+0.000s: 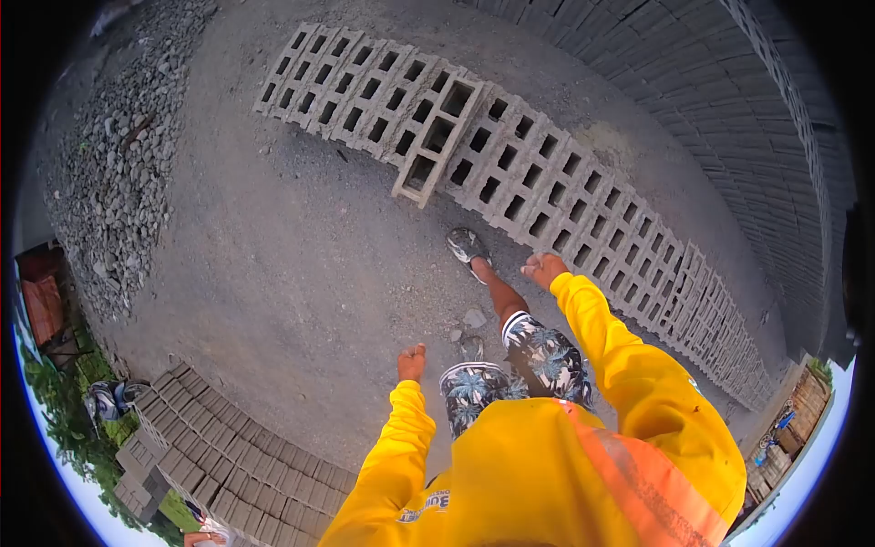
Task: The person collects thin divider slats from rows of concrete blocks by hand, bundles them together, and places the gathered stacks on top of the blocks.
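My left hand (412,363) hangs over the grey ground in front of my body, its fingers curled in with nothing seen in them. My right hand (545,270) is also loosely closed and looks bare. It is nearest to the long row of hollow concrete blocks (516,165), and I see no hold on any block. One hollow block (438,141) stands higher than its neighbours, laid on top of the row with its openings facing up. Both forearms are in yellow sleeves, and one shoe (467,243) is planted close to the row.
Gravel (123,169) lies heaped on the left. Stacked blocks (246,456) stand at lower left, near a parked motorcycle (111,399). A high wall of stacked blocks (729,118) curves along the right. Small loose stones (474,317) lie by my feet. Part of another person (208,536) shows at the bottom left.
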`<state>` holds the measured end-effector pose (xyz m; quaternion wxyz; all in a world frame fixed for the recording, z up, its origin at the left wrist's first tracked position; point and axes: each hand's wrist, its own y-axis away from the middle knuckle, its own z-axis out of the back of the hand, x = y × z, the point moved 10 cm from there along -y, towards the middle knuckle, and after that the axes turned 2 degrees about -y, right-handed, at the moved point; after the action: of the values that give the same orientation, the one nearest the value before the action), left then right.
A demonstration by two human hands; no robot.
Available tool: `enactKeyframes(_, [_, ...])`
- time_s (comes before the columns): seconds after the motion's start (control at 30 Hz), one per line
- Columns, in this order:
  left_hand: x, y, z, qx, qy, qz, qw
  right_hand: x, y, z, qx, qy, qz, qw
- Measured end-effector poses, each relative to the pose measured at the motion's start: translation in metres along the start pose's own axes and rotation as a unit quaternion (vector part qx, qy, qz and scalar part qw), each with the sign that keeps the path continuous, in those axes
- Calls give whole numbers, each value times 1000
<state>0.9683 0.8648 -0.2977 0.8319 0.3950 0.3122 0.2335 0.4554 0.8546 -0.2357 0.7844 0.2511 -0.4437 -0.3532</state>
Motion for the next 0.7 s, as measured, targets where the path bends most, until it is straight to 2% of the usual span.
enactKeyframes(0.07, [62, 12, 6, -11, -33, 39, 999, -96, 88, -5, 27, 63, -110, 992])
enactKeyframes(0.1, [62, 24, 9, 21, -43, 53, 997, -160, 121, -17, 15, 94, -128, 987])
enactKeyframes(0.13, [59, 36, 12, 53, -54, 66, 995, -208, 165, -21, -3, 75, -195, 978])
enactKeyframes(0.23, [62, 65, 25, 81, 9, 56, 995, -398, 259, -107, 106, 237, -237, 936])
enactKeyframes(0.27, [59, 71, 28, 88, 13, 46, 995, -398, 309, -109, 117, 240, -224, 937])
enactKeyframes(0.33, [52, 101, 36, 98, -40, 34, 994, -424, 425, -111, 2, 71, -371, 926])
enactKeyframes(0.37, [50, 115, 39, 102, -76, 30, 991, -438, 471, -121, -54, -13, -431, 901])
enactKeyframes(0.43, [26, 122, 40, 116, -163, 21, 980, -427, 525, -137, -104, -196, -470, 854])
enactKeyframes(0.53, [-2, 140, 28, 112, -214, -18, 970, -422, 594, -162, -184, -401, -451, 776])
enactKeyframes(0.57, [-16, 144, 14, 110, -194, -35, 974, -426, 607, -166, -206, -453, -432, 752])
enactKeyframes(0.63, [-48, 161, -11, 103, -146, -64, 982, -445, 633, -173, -230, -477, -438, 726])
enactKeyframes(0.7, [-98, 195, -40, 110, -160, -120, 974, -459, 640, -170, -246, -494, -441, 708])
